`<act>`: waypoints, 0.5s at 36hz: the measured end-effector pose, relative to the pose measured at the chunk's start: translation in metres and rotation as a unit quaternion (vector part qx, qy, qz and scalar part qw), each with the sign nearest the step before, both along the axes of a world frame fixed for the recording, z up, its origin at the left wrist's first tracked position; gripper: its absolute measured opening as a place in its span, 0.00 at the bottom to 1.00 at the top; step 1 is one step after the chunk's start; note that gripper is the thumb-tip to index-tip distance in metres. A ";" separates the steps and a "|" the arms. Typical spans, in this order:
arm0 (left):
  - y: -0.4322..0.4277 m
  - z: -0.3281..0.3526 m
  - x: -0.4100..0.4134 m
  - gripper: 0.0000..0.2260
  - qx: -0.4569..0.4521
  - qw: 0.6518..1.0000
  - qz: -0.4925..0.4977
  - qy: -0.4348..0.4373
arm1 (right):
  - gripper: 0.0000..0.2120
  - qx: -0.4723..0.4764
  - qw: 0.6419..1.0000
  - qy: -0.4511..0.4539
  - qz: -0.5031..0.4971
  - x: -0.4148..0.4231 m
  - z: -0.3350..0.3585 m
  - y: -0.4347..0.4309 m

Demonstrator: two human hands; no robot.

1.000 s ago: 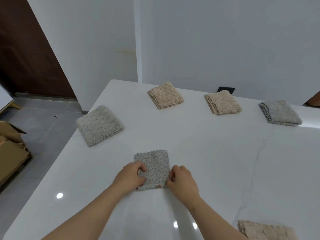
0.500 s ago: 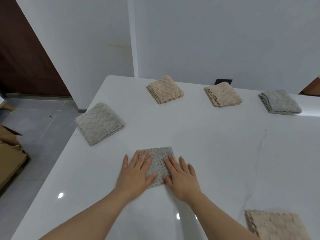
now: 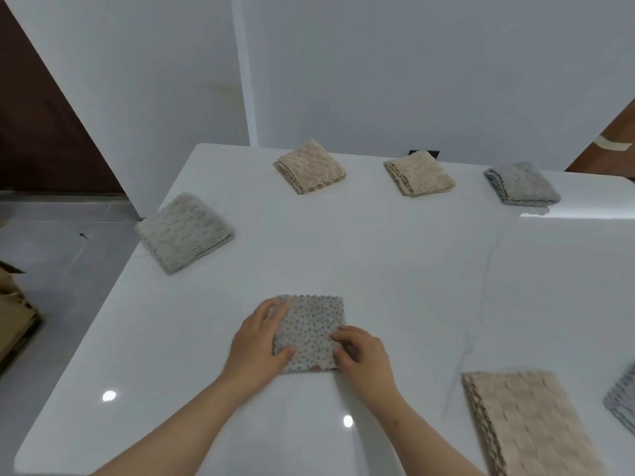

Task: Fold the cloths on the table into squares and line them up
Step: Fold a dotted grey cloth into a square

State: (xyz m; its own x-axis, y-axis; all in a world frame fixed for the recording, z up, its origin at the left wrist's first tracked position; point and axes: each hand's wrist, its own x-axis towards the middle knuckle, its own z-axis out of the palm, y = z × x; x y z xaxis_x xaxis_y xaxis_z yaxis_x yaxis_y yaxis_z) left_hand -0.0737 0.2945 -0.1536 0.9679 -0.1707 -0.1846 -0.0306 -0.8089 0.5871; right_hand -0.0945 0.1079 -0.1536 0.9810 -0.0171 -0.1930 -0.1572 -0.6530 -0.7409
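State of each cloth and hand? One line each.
dotted grey square cloth: folded, held by both hands
left hand: grips its left edge
right hand: pinches its right edge
pale grey textured cloth: folded
far-left beige textured cloth: folded
far-middle beige textured cloth: folded
far-right grey textured cloth: folded
near beige textured cloth: folded oblong, not square

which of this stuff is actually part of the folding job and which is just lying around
Job:
- dotted cloth, gripped by left hand and right hand
- folded squares: greyish cloth, beige cloth, second beige cloth, grey cloth
- waiting: long beige cloth, grey cloth at the right edge
- table

Lying about:
- cardboard boxes
- black wall socket
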 end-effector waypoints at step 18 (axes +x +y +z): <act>-0.024 0.008 -0.092 0.21 -0.047 0.984 0.151 0.086 | 0.23 0.138 0.986 0.093 0.011 -0.082 0.012 -0.032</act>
